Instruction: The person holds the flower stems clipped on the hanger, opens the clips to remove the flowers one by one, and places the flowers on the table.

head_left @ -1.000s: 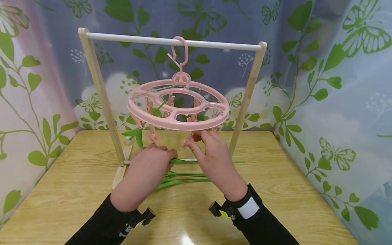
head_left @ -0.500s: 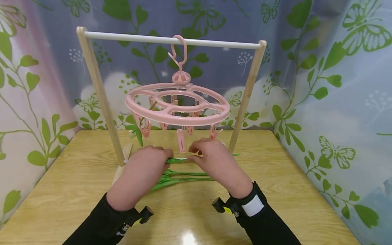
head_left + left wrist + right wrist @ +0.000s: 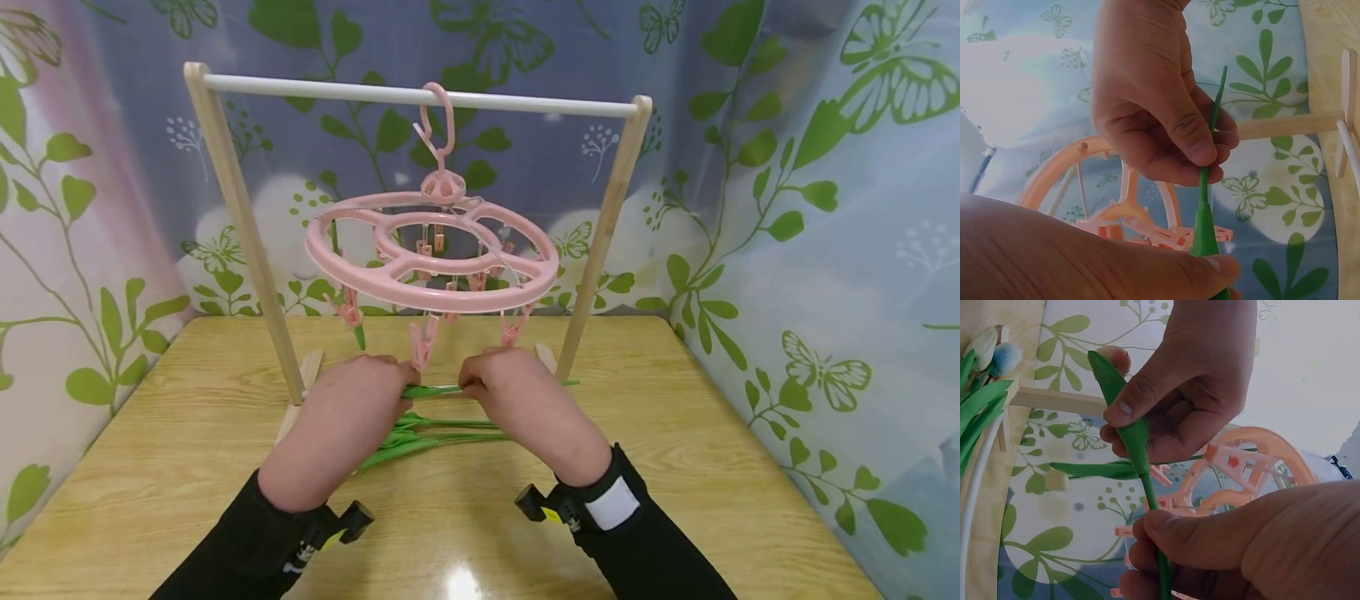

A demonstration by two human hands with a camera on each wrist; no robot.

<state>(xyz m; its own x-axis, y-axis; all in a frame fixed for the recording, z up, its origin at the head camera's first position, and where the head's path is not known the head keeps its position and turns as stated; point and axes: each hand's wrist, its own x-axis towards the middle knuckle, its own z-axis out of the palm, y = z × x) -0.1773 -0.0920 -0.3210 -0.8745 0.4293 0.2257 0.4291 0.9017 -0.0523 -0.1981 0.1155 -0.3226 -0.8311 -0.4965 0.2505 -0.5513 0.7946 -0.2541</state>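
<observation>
Above the table, my left hand (image 3: pixel 352 412) grips an artificial tulip (image 3: pixel 1135 447) by its green leaf end; its bloom is hidden. My right hand (image 3: pixel 521 400) pinches the thin stem farther right, as the left wrist view shows. Over both hands hangs a pink round clip hanger (image 3: pixel 435 300). One of its clothespins (image 3: pixel 423 342) dangles just above the left fingers, and another clothespin (image 3: pixel 513 329) is above the right hand. At the hanger's left side hangs another tulip, its leaf (image 3: pixel 1094 470) beside a pale bud (image 3: pixel 1057 480).
A wooden stand (image 3: pixel 243 217) with a white top bar (image 3: pixel 540 103) carries the hanger. More tulips (image 3: pixel 450 437) lie on the wooden table (image 3: pixel 660 500) below the hands; white and blue blooms (image 3: pixel 1007 359) show in the right wrist view. A patterned curtain surrounds the table.
My right hand has come off a clothespin and down onto the tulip stem. The hanger has swung and turned a little. My left hand keeps its grip, nearly in place.
</observation>
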